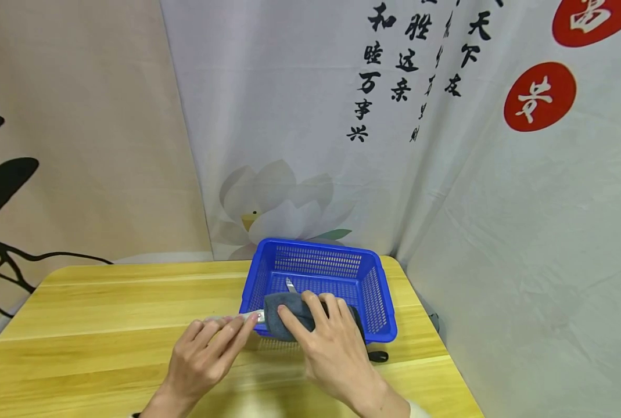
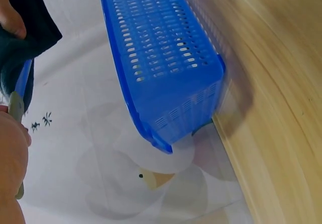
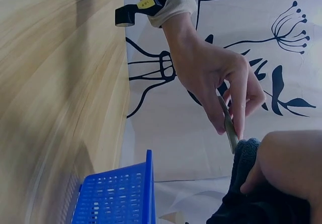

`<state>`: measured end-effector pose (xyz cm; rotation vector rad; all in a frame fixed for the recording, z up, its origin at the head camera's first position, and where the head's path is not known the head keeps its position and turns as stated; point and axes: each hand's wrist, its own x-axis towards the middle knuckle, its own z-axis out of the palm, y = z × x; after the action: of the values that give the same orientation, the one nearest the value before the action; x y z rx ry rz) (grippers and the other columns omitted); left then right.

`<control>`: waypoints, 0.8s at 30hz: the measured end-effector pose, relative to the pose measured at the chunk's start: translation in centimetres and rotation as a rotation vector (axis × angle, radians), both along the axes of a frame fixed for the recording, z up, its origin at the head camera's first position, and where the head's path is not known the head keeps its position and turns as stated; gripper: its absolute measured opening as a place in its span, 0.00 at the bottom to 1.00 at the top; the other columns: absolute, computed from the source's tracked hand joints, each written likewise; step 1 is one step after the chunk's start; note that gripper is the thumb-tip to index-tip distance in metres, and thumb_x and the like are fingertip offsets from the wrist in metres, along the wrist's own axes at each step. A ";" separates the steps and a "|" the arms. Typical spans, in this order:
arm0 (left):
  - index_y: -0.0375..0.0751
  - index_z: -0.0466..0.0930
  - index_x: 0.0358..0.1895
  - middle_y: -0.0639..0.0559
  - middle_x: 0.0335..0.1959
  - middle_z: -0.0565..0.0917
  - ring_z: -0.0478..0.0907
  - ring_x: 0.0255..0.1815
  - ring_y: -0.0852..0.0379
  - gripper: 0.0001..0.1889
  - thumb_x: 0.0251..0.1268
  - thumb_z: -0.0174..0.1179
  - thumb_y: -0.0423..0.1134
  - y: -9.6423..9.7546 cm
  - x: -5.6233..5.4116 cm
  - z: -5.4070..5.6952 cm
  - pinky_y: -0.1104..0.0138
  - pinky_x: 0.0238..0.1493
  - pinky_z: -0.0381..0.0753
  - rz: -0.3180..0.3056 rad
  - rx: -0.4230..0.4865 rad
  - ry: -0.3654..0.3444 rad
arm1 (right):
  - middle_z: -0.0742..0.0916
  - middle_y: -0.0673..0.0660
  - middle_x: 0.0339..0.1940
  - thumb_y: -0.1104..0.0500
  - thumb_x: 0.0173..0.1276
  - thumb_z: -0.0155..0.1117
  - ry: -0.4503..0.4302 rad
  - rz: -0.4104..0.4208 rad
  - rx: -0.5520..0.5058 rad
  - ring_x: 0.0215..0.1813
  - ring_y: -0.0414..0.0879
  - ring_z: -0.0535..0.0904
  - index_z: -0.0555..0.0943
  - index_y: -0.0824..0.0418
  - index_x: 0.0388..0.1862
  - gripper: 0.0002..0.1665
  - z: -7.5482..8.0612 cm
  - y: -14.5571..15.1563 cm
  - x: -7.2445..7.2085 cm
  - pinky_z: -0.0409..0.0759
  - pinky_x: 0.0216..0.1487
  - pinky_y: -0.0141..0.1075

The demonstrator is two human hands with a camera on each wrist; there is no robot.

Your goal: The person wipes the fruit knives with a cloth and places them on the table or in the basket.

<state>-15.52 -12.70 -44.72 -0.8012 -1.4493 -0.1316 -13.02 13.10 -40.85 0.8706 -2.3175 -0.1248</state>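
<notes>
My left hand (image 1: pixel 200 360) pinches the pale handle of a knife (image 1: pixel 260 316) between thumb and fingers. A dark blue-grey cloth (image 1: pixel 277 318) is wrapped over the knife's far part, hiding most of the blade. Gripping that cloth from above is my right hand (image 1: pixel 336 354), thumb on the near side. In the left wrist view a strip of shiny blade (image 2: pixel 23 78) shows between the handle (image 2: pixel 16 108) and the cloth (image 2: pixel 30 48). Both hands are raised in front of the near rim of a blue plastic basket (image 1: pixel 320 246).
Inside the basket, a narrow metal piece (image 1: pixel 290 285) shows behind the cloth. The basket stands near the back right of a wooden table (image 1: pixel 132 325). A printed curtain (image 1: pixel 300 116) hangs behind the table and along its right side. A black strap-like piece (image 1: pixel 378 356) shows beside my right hand.
</notes>
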 end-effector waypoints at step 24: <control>0.38 0.95 0.45 0.47 0.31 0.90 0.80 0.29 0.48 0.16 0.88 0.56 0.28 -1.3 0.0 -0.1 0.62 0.27 0.68 0.005 0.010 -0.026 | 0.84 0.65 0.68 0.65 0.62 0.71 -0.049 -0.139 -0.042 0.57 0.60 0.77 0.83 0.41 0.77 0.43 -1.3 5.1 -0.9 0.78 0.54 0.50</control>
<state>-15.51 -13.99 -44.84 -0.7905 -1.4741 -0.1453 -13.95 18.22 -42.11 0.6988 -2.4170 -0.1148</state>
